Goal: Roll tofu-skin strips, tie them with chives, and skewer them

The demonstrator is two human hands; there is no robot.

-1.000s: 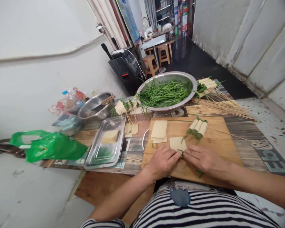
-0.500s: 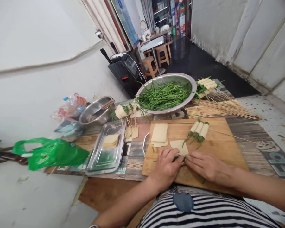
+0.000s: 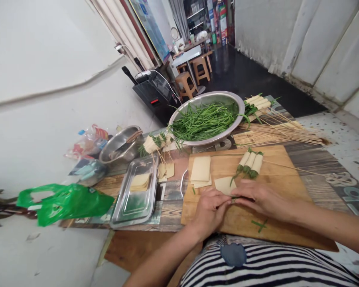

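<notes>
Wooden board point(image 3: 283, 183), left hand point(image 3: 210, 208) and right hand point(image 3: 261, 198), both pinching greens point(image 3: 233, 198) between them; pale sheet point(image 3: 224, 186) just beyond

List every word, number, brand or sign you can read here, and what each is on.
"&": apparently, on the tabletop, right side.
"Eb": perhaps, tilted letters beside it.
"1": perhaps, a pale mark left of the cutting board.
Too small or blurred: wall poster, red label on the black appliance, colourful background goods.
</notes>
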